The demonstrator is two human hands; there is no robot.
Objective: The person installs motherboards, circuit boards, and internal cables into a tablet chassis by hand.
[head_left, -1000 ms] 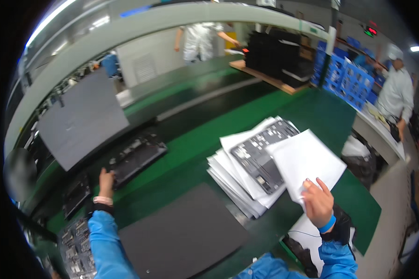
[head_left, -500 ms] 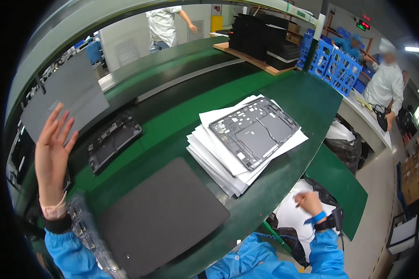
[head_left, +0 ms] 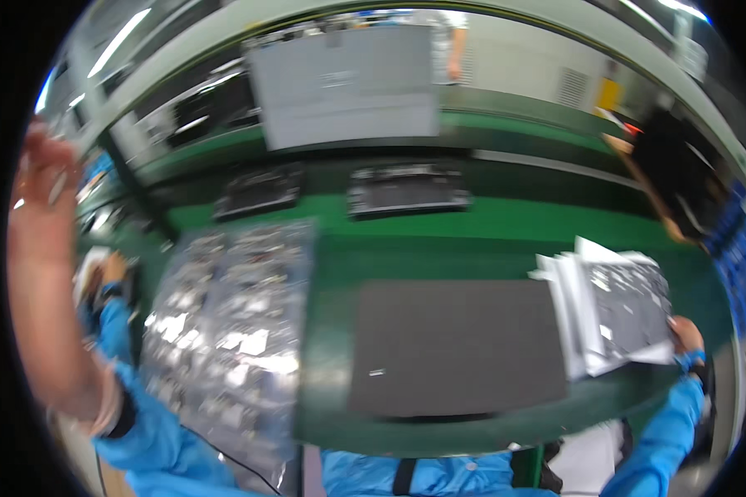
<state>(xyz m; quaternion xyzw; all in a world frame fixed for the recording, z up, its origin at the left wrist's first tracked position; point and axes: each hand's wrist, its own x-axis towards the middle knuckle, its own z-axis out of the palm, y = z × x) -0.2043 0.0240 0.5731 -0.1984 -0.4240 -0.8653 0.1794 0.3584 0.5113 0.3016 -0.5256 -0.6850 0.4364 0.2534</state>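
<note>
My left hand (head_left: 48,178) is raised at the far left, above the bench. Motion smears its fingers, and I cannot make out whether anything is between them. At the right, my right hand (head_left: 686,335) grips the near right edge of a dark tablet housing (head_left: 630,302). That housing lies on a stack of white sheets (head_left: 574,319), with small pale patches along its surface. In front of me lies a dark grey mat (head_left: 460,348) with a tiny light piece (head_left: 377,373) on it.
Clear plastic trays of small parts (head_left: 224,323) lie left of the mat. Two more tablet housings (head_left: 409,189) rest on the green strip beyond, below a grey panel (head_left: 348,87). A co-worker's hand (head_left: 113,270) shows at left. Black stacked items (head_left: 680,170) and blue crates (head_left: 742,248) stand right.
My view has swung left, bringing the part trays into sight. My right hand has gone from above the white bag beside the bench to the housing's edge. My left hand stays raised.
</note>
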